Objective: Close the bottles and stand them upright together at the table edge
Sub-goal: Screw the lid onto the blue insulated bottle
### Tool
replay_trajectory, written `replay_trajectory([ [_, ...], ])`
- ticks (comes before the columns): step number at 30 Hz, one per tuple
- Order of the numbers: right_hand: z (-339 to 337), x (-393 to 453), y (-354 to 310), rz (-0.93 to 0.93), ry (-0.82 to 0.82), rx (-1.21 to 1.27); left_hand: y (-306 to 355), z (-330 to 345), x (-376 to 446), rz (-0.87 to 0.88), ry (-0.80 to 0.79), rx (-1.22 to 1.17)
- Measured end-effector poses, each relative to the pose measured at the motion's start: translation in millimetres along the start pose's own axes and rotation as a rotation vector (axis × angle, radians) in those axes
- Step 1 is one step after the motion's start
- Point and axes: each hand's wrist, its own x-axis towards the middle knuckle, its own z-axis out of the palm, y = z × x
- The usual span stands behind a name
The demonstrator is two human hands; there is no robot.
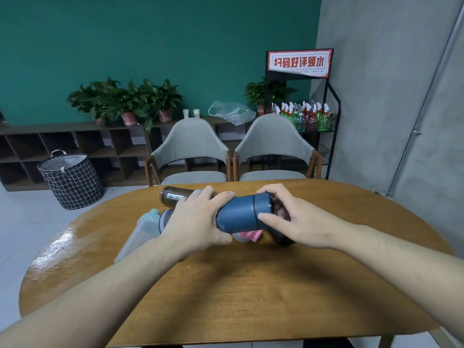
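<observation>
Both hands hold one dark blue cylindrical bottle (242, 213) above the oval wooden table (251, 285), seen from the head camera. Left hand (198, 221) wraps around the bottle's lower body, fingers curled over the top and thumb underneath. Right hand (298, 218) grips the capped end, thumb pressed against the near side just below the seam and fingers arched over the far side; the cap itself is largely hidden by the palm. The bottle lies nearly horizontal, its capped end tilted slightly up and to the right.

Behind the left hand, a brown translucent shaker bottle with white lettering (174, 195) lies on its side on the table. To the left, a clear squarish bottle with a pale green cap (140, 232) also lies flat, partly covered by the left forearm. A grey object (165, 219) sits between them, its kind unclear. Beneath the blue bottle a pink item (252, 234) shows. Two grey upholstered chairs (190, 149) stand beyond the far table edge.
</observation>
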Motion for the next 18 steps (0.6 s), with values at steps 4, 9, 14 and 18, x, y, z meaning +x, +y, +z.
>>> replay_trajectory([
  [4, 4, 3, 0, 0.099, 0.007, 0.125, 2, -1, 1, 0.011, -0.003, 0.017],
  [9, -3, -5, 0, -0.022, 0.019, -0.147, -2, -6, 4, -0.002, -0.110, -0.165],
  [14, -5, -2, 8, -0.112, 0.022, -0.367, 2, -7, 6, 0.010, -0.151, -0.315],
  [18, -1, -2, 13, -0.089, 0.100, -0.258, 12, -2, 5, -0.014, -0.047, -0.253],
])
